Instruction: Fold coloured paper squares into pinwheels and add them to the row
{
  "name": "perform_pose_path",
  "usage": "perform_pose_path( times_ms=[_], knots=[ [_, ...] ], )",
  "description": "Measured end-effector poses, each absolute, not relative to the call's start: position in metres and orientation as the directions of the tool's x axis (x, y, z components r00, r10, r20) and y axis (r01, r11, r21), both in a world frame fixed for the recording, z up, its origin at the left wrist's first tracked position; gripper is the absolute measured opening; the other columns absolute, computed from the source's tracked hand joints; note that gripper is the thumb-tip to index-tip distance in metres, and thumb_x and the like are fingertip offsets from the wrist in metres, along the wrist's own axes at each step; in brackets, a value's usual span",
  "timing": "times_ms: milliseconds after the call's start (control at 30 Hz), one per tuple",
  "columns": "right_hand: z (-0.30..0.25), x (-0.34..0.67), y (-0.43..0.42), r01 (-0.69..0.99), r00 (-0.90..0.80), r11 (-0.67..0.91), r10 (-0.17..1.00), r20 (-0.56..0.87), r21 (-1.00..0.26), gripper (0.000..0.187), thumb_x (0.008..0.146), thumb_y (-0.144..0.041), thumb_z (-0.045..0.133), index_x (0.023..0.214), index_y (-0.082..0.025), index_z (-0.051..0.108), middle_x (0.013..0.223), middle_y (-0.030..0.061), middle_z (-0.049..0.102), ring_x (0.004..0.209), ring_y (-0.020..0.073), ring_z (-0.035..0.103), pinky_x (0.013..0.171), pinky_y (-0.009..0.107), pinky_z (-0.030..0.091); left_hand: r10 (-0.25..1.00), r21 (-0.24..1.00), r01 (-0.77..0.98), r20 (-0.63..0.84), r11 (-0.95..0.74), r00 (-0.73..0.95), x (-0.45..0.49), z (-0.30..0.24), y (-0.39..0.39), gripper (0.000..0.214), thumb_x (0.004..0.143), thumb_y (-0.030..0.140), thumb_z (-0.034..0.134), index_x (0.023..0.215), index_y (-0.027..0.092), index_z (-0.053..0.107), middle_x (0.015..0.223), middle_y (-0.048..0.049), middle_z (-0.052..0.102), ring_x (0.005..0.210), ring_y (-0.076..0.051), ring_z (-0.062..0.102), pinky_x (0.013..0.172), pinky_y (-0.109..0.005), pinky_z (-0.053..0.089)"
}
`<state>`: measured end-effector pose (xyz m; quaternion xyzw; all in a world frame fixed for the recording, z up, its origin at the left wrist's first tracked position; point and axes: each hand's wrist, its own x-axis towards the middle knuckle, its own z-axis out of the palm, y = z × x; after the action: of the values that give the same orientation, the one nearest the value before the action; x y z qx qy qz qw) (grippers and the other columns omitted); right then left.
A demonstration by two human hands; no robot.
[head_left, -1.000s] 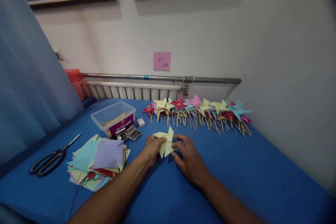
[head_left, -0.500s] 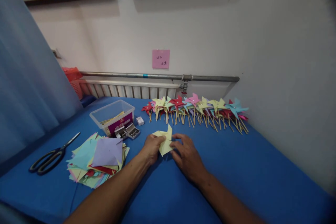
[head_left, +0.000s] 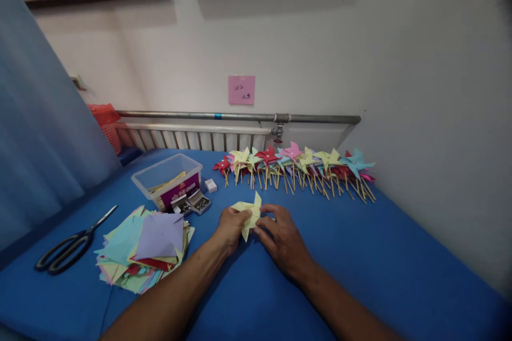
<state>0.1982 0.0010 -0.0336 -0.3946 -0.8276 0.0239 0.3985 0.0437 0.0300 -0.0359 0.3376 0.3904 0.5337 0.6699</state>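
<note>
A pale yellow paper pinwheel (head_left: 253, 214) without a stick is held above the blue table, some of its corners folded inward. My left hand (head_left: 232, 227) pinches it from the left, thumb on top near the middle. On the right side, my right hand (head_left: 281, 233) has its thumb and fingers closed on the paper's edge. Left of my hands lies a stack of cut coloured paper squares (head_left: 160, 236), a purple one on top. Small boxes of metal pins (head_left: 199, 202) stand open behind the stack.
A clear plastic box (head_left: 168, 177) holds wooden sticks. Finished pinwheels (head_left: 308, 162) on sticks lie in a row near the wall. Scissors (head_left: 76, 245) rest at the far left. A small white box (head_left: 210, 185) sits beside the clear box. Pipes (head_left: 236, 116) run along the wall.
The right side of the yellow paper has been folded further inward by my right hand. My left hand keeps its grip. The view has shifted slightly.
</note>
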Motion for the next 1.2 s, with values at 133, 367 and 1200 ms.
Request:
perform_pose_path(
  times_ms=[133, 367, 1200],
  knots=[
    [-0.033, 0.196, -0.001, 0.609, -0.347, 0.686, 0.681, 0.645, -0.398, 0.01, 0.095, -0.023, 0.056, 0.094, -0.023, 0.066, 0.109, 0.0092, 0.06, 0.103, 0.0244, 0.058, 0.091, 0.043, 0.049, 0.99, 0.915, -0.378, -0.119, 0.137, 0.07, 0.045, -0.033, 0.028, 0.028, 0.058, 0.031, 0.077, 0.072, 0.009, 0.068, 0.057, -0.0023, 0.063, 0.044, -0.01, 0.05, 0.045, -0.023, 0.038],
    [-0.03, 0.195, -0.005, 0.598, -0.265, 0.608, 0.765, 0.587, -0.522, 0.014, 0.097, -0.026, 0.052, 0.086, -0.025, 0.062, 0.096, 0.0049, 0.06, 0.094, 0.0217, 0.058, 0.084, 0.037, 0.047, 0.991, 0.945, -0.3, -0.13, 0.134, 0.033, 0.05, -0.029, 0.025, 0.021, 0.058, 0.029, 0.073, 0.067, 0.011, 0.067, 0.053, -0.0014, 0.061, 0.042, -0.01, 0.049, 0.044, -0.023, 0.038],
    [-0.043, 0.197, 0.015, 0.316, 0.083, 0.188, 0.971, 0.224, -0.93, 0.022, 0.075, -0.038, 0.066, 0.062, -0.021, 0.065, 0.118, 0.0101, 0.061, 0.109, 0.026, 0.059, 0.099, 0.038, 0.042, 0.989, 0.955, -0.256, -0.139, 0.147, 0.047, 0.055, -0.035, 0.024, 0.033, 0.058, 0.033, 0.079, 0.078, 0.008, 0.071, 0.062, -0.0056, 0.068, 0.045, -0.011, 0.056, 0.046, -0.022, 0.043]
  ],
)
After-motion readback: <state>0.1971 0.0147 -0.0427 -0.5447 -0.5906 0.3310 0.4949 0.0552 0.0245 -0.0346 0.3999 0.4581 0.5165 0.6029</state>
